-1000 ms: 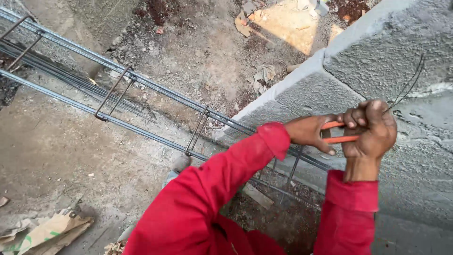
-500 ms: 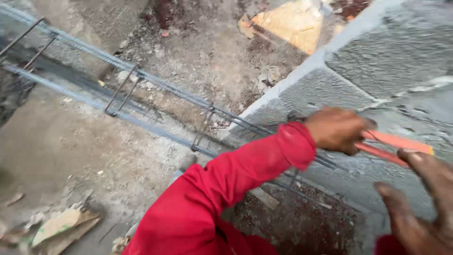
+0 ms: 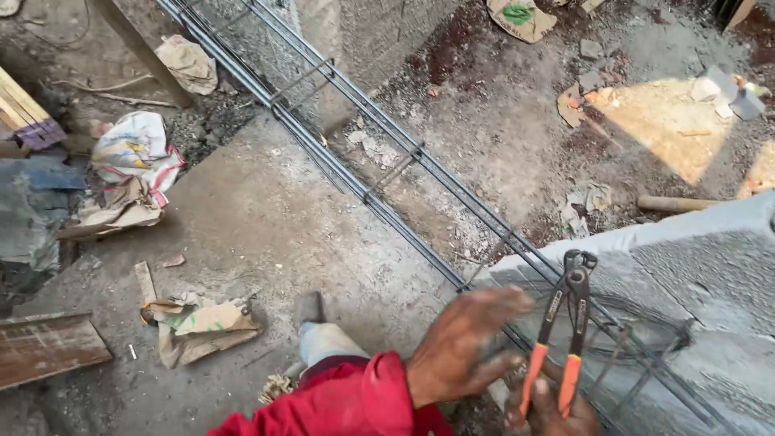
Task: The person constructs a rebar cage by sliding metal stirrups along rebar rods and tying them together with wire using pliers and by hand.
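Head view: the right hand [image 3: 557, 408] is sitting at the bottom edge, its grip pinching the orange-sleeved handles of a pair of end-cutting pliers [image 3: 565, 323]. The dark steel head of the pliers is pointing up, over the corner of a grey concrete block wall [image 3: 702, 266] with a rough, pitted face and a paler mortar band along its top. The left hand [image 3: 464, 343], in a red sleeve [image 3: 339, 400], is hanging just beside the pliers with its grip spread, fingers blurred, touching nothing that I can make out. A long rebar cage [image 3: 379, 153] of ribbed dark bars tied with rectangular stirrups is running diagonally from the top left down to the wall, passing under both hands. Thin wire loops are lying against the block face near the pliers. Torn paper sacks [image 3: 198, 323] and a crumpled bag [image 3: 133, 157] are lying on the dusty concrete floor [image 3: 258, 218].
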